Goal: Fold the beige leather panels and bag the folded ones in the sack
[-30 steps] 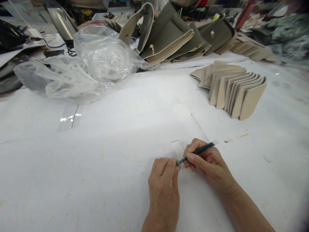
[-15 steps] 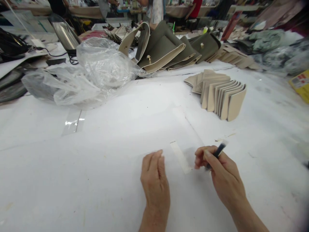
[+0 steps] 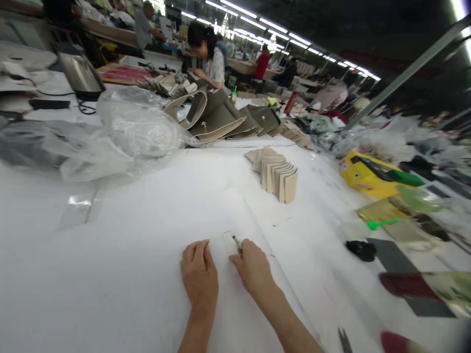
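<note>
My left hand (image 3: 198, 274) rests flat on the white table (image 3: 128, 274), fingers together, holding nothing. Beside it my right hand (image 3: 252, 267) is closed around a dark pen (image 3: 237, 241), whose tip sticks out above the fingers. A small white paper strip (image 3: 221, 245) lies between the two hands, partly hidden and blurred. A fanned stack of beige folded pieces (image 3: 277, 174) stands further back, to the right of centre.
Crumpled clear plastic bags (image 3: 121, 132) lie at the back left. Olive-green bags with beige lining (image 3: 221, 117) are heaped behind. A yellow packet (image 3: 358, 176), green tool (image 3: 380, 224) and dark items crowd the right side. Other people work at far tables.
The view has swung up and to the right, showing the room. My left hand has lifted off the strip and lies flat; my right hand turned the pen upright.
</note>
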The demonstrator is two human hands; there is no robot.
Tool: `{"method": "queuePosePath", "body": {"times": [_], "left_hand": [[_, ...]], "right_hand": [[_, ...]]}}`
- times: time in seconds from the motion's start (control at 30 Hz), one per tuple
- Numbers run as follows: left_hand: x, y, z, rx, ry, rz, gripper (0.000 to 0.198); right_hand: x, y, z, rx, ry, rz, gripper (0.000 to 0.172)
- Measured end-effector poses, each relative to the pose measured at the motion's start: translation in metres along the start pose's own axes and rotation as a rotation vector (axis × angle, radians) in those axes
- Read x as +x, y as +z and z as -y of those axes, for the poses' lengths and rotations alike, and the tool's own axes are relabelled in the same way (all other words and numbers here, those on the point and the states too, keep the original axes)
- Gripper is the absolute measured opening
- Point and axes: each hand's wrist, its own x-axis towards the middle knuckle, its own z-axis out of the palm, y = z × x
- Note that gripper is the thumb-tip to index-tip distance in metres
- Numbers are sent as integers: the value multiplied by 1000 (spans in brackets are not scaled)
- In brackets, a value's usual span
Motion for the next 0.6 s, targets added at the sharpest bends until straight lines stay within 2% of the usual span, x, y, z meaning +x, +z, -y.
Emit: {"method": "queuePosePath", "body": {"times": [0.1,0.17,0.3,0.43,0.5,0.6], "left_hand": [[1,0,-1,114,37,43,24],[3,0,-3,170,64,63,26],[4,-2,-11,282,103,78,30],[4,-1,-20,372,98,92,36],[4,2,-23,402,98,89,39],[5,7,-27,372,68,38,32]], "right_hand": [[0,-1,-10,75,-23,-16,10],[2,-7,-28,121,-16,-33,7],[10,-30,-91,161,89,-89,8],[14,-48,-157,142,205,-112,21],[13,-55,-175,135,207,-119,25],[10,-73,-187,108,193,-134,30]]}}
